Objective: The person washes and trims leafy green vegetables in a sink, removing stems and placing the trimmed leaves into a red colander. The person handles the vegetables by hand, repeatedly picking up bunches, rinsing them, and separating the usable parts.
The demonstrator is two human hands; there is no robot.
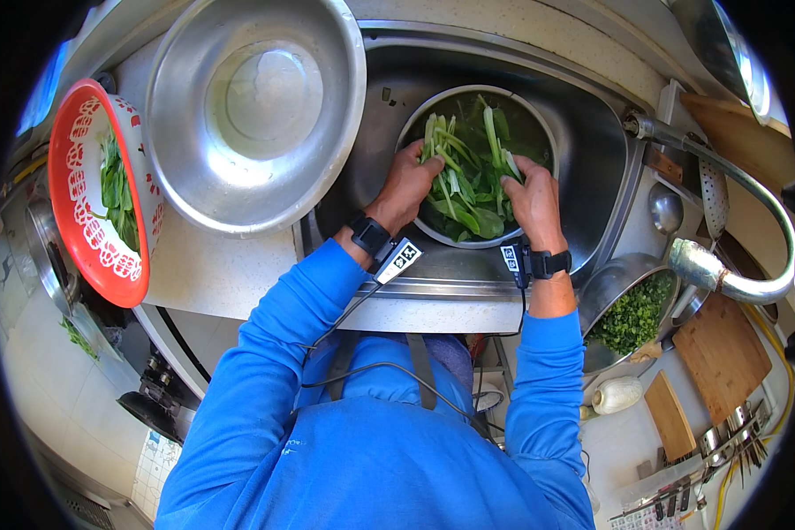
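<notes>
A round metal basin (407, 121) of water stands in the stainless steel sink (583, 112), with leafy green vegetables (477, 199) in it. My left hand (407, 182) grips a bunch of green stalks over the basin's left side. At the right side, my right hand (533, 195) pinches more pale stalks between thumb and fingers. Leaves hang down between both hands into the water. Left of the sink, a large steel bowl (179, 132) holds some clear liquid and partly overhangs the sink's edge. Further left is a red and white patterned basin (139, 199) with green leaves inside.
A curved metal faucet (762, 185) reaches over the counter at the right. Beside the sink there sit a steel bowl of chopped greens (636, 315), a ladle (666, 207) and a slotted spoon (712, 192). Wooden boards (722, 358) and a white radish-like vegetable (617, 395) lie lower right.
</notes>
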